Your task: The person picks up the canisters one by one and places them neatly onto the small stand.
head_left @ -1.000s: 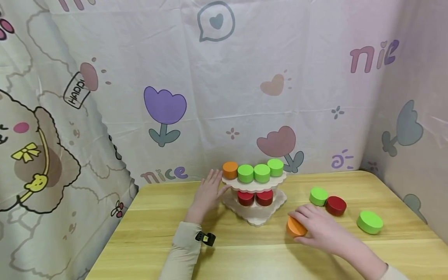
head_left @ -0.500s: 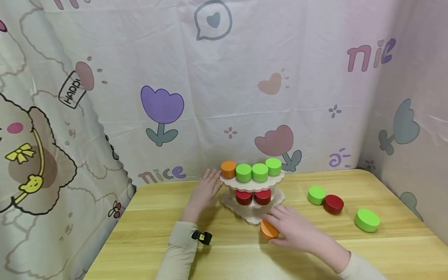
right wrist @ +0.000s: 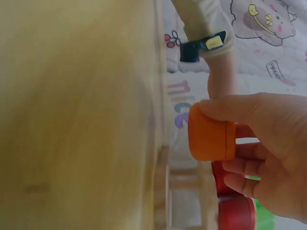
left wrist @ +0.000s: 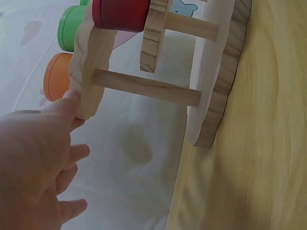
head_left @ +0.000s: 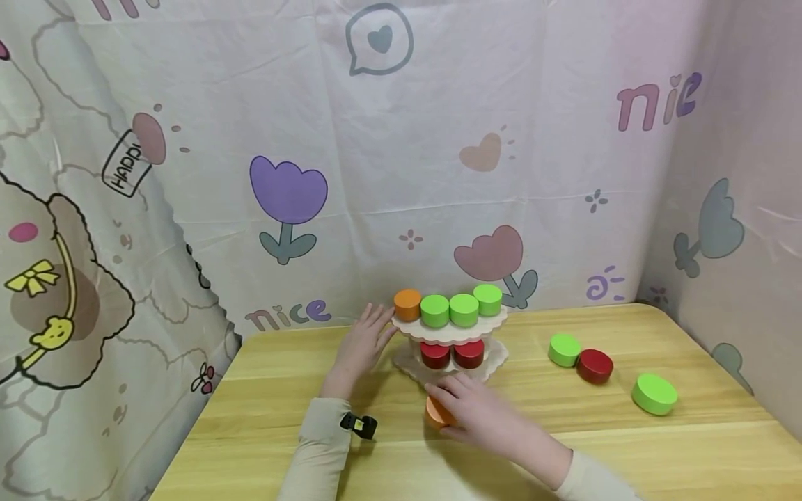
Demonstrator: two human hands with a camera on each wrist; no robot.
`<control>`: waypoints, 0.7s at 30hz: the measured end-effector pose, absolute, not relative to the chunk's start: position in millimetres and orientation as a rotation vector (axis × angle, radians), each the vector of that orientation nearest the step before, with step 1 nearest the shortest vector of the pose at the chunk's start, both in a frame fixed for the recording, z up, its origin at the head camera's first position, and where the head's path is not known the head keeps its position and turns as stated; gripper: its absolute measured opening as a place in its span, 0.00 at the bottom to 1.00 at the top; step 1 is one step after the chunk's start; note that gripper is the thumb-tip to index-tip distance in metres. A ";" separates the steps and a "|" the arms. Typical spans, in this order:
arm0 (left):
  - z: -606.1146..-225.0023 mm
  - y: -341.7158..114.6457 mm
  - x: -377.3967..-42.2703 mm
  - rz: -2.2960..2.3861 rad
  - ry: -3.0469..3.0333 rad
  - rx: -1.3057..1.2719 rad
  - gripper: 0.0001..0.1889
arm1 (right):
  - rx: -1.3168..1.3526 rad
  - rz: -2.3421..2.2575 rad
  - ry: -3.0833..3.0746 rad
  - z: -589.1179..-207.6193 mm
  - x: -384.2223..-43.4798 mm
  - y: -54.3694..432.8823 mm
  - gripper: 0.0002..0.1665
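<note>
My right hand (head_left: 482, 417) grips an orange round block (right wrist: 208, 134) between thumb and fingers, in front of a scalloped wooden tiered stand (head_left: 446, 336). At the stand's left end, the thumb and a finger of my left hand (left wrist: 36, 148) pinch the edge of the upper tier (left wrist: 91, 72); its other fingers are spread. Along that tier stand another orange block (head_left: 407, 305) and several green blocks (head_left: 435, 311). Two red blocks (head_left: 435, 355) sit on the lower shelf. The right hand covers the front of the stand's base in the head view.
On the wooden table (head_left: 263, 424), to the right of the stand, lie a green block (head_left: 564, 350) and a dark red block (head_left: 595, 367) side by side. Another green block (head_left: 654, 394) lies further right. A patterned curtain (head_left: 376, 174) hangs behind and on both sides.
My right hand has carried the orange block leftward, from the right of the stand to its front. My left hand stays at the stand's left edge. The head view has shifted slightly.
</note>
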State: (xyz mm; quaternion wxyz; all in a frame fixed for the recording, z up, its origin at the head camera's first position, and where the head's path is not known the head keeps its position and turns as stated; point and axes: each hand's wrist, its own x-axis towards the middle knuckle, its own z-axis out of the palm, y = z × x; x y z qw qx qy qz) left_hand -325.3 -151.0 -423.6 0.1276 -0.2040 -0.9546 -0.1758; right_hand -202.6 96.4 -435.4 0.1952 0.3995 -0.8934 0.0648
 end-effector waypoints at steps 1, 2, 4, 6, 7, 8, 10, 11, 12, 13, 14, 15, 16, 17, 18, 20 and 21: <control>-423.4 -150.5 -325.4 -0.510 -2.777 -0.595 0.27 | 1.108 0.177 -2.493 -436.4 -202.2 92.8 0.39; -423.3 -150.0 -325.4 -0.509 -2.776 -0.595 0.27 | 1.094 0.174 -2.485 -437.3 -201.8 89.3 0.40; -423.0 -149.0 -325.6 -0.505 -2.774 -0.597 0.27 | 1.062 0.167 -2.463 -439.9 -201.1 82.2 0.40; -423.0 -148.2 -325.9 -0.498 -2.773 -0.598 0.27 | 1.023 0.177 -2.470 -442.0 -200.0 75.2 0.41; -423.0 -148.0 -326.0 -0.496 -2.771 -0.599 0.27 | 1.002 0.192 -2.481 -442.6 -199.1 71.8 0.41; -423.1 -147.8 -326.1 -0.493 -2.769 -0.601 0.27 | 0.980 0.217 -2.502 -443.5 -198.5 68.3 0.41; -423.2 -147.8 -325.9 -0.490 -2.769 -0.601 0.27 | 0.937 0.283 -2.543 -445.6 -197.8 61.8 0.40; -423.0 -147.8 -325.6 -0.491 -2.770 -0.599 0.27 | 0.914 0.316 -2.557 -446.6 -197.7 58.8 0.40; -422.6 -147.8 -325.0 -0.495 -2.769 -0.597 0.27 | 0.894 0.351 -2.565 -447.9 -198.0 56.0 0.39; -422.6 -147.9 -324.8 -0.495 -2.770 -0.595 0.27 | 0.873 0.378 -2.559 -449.7 -198.9 53.2 0.38; -422.3 -148.0 -324.5 -0.498 -2.772 -0.592 0.27 | 0.851 0.406 -2.552 -451.4 -200.0 50.5 0.38; -422.1 -148.0 -324.3 -0.493 -2.777 -0.588 0.27 | 0.829 0.424 -2.536 -453.0 -201.0 47.9 0.37; -422.0 -148.2 -324.1 -0.493 -2.778 -0.587 0.27 | 0.802 0.440 -2.517 -454.6 -201.8 45.1 0.37; -421.9 -148.3 -324.2 -0.487 -2.780 -0.586 0.27 | 0.776 0.452 -2.497 -455.9 -202.6 42.1 0.36; -421.9 -148.5 -324.3 -0.484 -2.782 -0.587 0.27 | 0.748 0.462 -2.477 -457.3 -203.3 39.1 0.36; -421.6 -149.1 -324.3 -0.477 -2.786 -0.588 0.28 | 0.688 0.485 -2.443 -459.6 -204.1 32.2 0.35; -421.3 -149.5 -324.3 -0.471 -2.787 -0.588 0.28 | 0.658 0.494 -2.428 -460.5 -204.5 28.6 0.35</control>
